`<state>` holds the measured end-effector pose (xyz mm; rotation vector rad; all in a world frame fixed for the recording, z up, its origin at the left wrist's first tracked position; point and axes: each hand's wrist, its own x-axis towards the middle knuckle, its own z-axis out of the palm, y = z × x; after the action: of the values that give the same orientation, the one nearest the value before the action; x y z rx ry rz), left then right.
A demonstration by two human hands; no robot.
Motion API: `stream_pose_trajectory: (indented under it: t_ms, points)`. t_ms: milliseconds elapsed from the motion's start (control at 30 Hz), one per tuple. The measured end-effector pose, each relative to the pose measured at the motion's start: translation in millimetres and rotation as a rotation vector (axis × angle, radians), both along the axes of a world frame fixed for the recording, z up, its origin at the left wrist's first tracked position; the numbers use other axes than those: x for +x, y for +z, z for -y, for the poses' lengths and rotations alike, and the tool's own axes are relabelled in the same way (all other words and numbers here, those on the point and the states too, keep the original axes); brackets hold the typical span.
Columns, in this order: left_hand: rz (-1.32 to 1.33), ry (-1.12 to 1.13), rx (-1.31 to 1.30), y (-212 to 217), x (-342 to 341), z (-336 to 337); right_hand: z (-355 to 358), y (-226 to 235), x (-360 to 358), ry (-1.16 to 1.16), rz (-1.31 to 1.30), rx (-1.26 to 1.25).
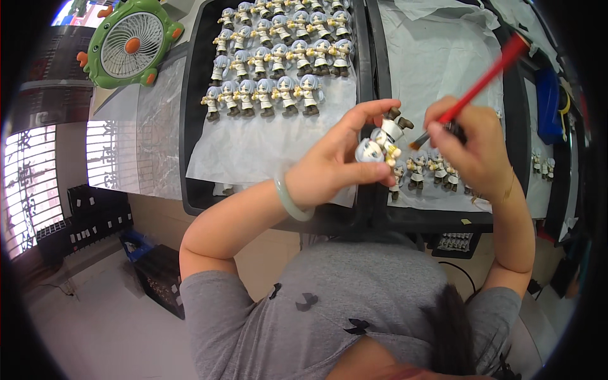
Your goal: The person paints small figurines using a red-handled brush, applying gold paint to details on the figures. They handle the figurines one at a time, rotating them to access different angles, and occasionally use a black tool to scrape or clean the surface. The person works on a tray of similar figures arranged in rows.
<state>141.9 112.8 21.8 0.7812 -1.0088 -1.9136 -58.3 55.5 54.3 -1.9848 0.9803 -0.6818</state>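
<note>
Between the thumb and fingers of my left hand (339, 152) is a small figurine (382, 144) with pale blue hair, a white outfit and dark brown boots. It is tilted, head toward my thumb and boots up toward the right. My right hand (472, 142) grips a paintbrush (472, 95) with a red handle; its brown bristle tip sits just right of the figurine, apart from it as far as I can see. Something dark also shows in my right hand, too covered to name. Below both hands, more figurines (418, 166) stand or lie on white paper in the right tray.
Rows of matching figurines (278, 54) fill the upper part of the black left tray (193, 126), on white paper. A green fan (132, 44) stands at the far left. A blue container (550, 104) is at the right. Black crates (95, 215) are on the left floor.
</note>
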Motion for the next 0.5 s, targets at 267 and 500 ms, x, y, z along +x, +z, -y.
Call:
stream_pose_trajectory:
  t_ms: [267, 500]
  points:
    - [-0.056, -0.124, -0.111, 10, 31, 24, 74, -97, -70, -0.155, -0.718, -0.177]
    - [-0.013, -0.205, -0.167, 9, 31, 19, 34, -42, -23, -0.17, -0.296, 0.171]
